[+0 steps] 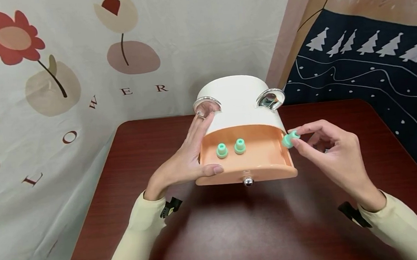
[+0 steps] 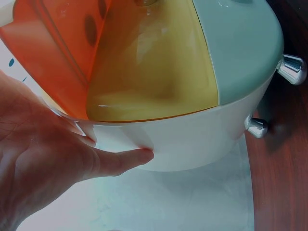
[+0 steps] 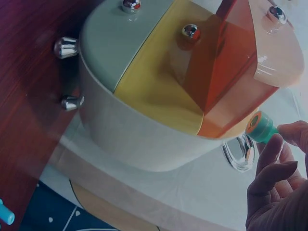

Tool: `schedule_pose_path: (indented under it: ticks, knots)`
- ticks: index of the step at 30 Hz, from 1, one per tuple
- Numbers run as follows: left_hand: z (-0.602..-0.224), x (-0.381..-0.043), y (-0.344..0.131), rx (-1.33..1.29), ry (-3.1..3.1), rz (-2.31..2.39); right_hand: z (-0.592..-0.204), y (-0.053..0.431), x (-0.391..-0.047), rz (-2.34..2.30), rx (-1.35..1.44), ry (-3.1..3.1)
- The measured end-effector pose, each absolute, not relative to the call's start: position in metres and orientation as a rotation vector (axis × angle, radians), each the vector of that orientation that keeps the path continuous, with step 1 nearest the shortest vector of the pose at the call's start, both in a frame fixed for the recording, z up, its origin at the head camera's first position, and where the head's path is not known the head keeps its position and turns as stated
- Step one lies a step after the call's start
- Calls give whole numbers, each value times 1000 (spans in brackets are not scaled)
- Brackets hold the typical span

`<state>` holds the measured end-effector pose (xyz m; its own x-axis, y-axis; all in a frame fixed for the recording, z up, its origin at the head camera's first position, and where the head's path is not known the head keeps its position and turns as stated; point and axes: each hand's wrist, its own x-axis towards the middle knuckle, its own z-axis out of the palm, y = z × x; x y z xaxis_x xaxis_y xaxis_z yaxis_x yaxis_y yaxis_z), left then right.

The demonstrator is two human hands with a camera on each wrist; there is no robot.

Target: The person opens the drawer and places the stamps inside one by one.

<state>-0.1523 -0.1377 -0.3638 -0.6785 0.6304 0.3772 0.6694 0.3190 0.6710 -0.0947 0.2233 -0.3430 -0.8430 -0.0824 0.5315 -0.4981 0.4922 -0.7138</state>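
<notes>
Beside the pulled-out orange drawer [image 1: 270, 173], the right hand [image 1: 329, 153] pinches a green peg [image 1: 288, 141] between thumb and fingers, at the right-hand wall. The left hand [image 1: 183, 162] spreads loosely, thumb at the front rim, fingers along the white cabinet [image 1: 240, 99]. Two green pegs [image 1: 239, 146] stand upright inside. The step seems to be carrying one peg past that wall, inward or outward unclear; moving it probably calls for a steady pinch and clearance.

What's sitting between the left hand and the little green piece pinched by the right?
Two other green pieces, standing in the open orange drawer; the head view shows them.
</notes>
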Motion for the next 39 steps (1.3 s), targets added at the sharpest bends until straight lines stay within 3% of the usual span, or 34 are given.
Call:
schedule_pose_path:
  ticks: [39]
  knots:
    - [-363,-150,-137,-1211,-2550,-1303,-344,189,-118,971,620,-2494]
